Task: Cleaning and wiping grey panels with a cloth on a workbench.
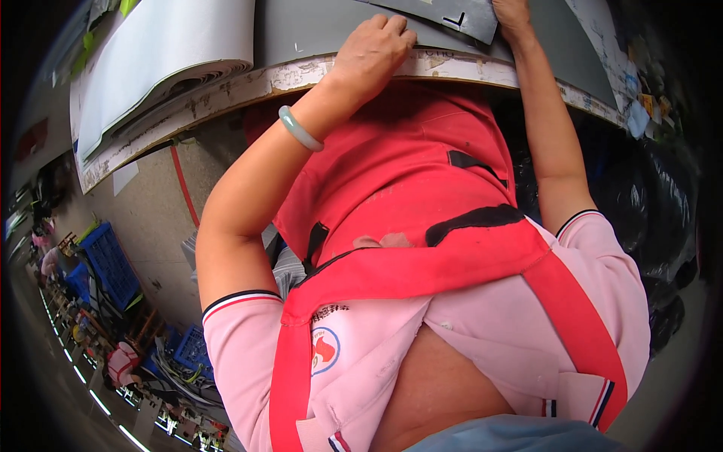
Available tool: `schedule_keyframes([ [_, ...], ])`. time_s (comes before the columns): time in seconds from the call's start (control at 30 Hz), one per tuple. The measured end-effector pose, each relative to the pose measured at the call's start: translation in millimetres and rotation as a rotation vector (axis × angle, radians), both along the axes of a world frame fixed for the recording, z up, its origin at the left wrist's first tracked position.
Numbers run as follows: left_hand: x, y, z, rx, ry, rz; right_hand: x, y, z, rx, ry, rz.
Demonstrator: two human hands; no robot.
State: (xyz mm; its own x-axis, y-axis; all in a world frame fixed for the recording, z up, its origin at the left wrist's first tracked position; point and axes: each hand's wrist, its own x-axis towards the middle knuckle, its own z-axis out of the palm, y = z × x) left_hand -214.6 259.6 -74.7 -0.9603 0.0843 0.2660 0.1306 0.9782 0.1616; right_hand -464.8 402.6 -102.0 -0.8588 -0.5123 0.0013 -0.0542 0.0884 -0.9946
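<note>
My left hand (376,54) is at the table's near edge, with its fingers curled together over a dark grey sheet (290,29). What those fingers hold, if anything, is hidden beneath them. Just beyond it lies a flat, lighter grey plate (429,16) with a black L-shaped mark or slot near its right corner. Beside the plate's right end is my right hand (514,16), cut off by the top of the picture, so its fingertips do not show. A pale green bangle (300,129) circles my left wrist.
A thick stack of white sheets (173,45), curled at its near edge, lies on the left of the table. The worn table edge (301,74) runs close to my red apron (392,188). Black plastic bags (640,203) sit at the right, blue crates (109,264) on the left floor.
</note>
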Motion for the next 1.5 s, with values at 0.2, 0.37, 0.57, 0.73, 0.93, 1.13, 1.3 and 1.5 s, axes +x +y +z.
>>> schedule_keyframes([
  [0.2,39.5,-53.4,4.2,0.004,0.040,0.234,-7.0,5.9,0.7,-0.170,-0.146,0.025],
  [0.37,-27.9,8.7,4.9,0.026,0.129,-0.040,-15.2,20.0,24.5,-0.437,-0.414,0.002],
  [0.57,-145.0,130.5,-7.6,0.145,-0.065,-0.218,-12.5,50.0,55.6,-1.089,-0.845,0.398],
  [0.73,-193.5,101.7,-63.8,0.150,0.785,-0.081,43.9,22.8,80.6,-0.568,-0.418,0.104],
  [0.93,-133.0,72.4,0.4,0.877,0.503,-0.067,3.5,77.4,29.9,-0.679,-0.513,0.291],
  [1.13,-131.2,-86.2,55.6,1.376,0.384,0.285,-13.3,93.1,14.0,-0.695,-0.664,0.245],
  [1.3,-43.1,-234.2,120.6,1.111,0.780,0.559,-46.0,132.9,-15.8,-1.069,-0.845,0.528],
  [1.5,197.3,-391.6,90.4,1.207,0.831,1.240,-50.9,120.3,-25.2,-0.901,-0.929,0.386],
])
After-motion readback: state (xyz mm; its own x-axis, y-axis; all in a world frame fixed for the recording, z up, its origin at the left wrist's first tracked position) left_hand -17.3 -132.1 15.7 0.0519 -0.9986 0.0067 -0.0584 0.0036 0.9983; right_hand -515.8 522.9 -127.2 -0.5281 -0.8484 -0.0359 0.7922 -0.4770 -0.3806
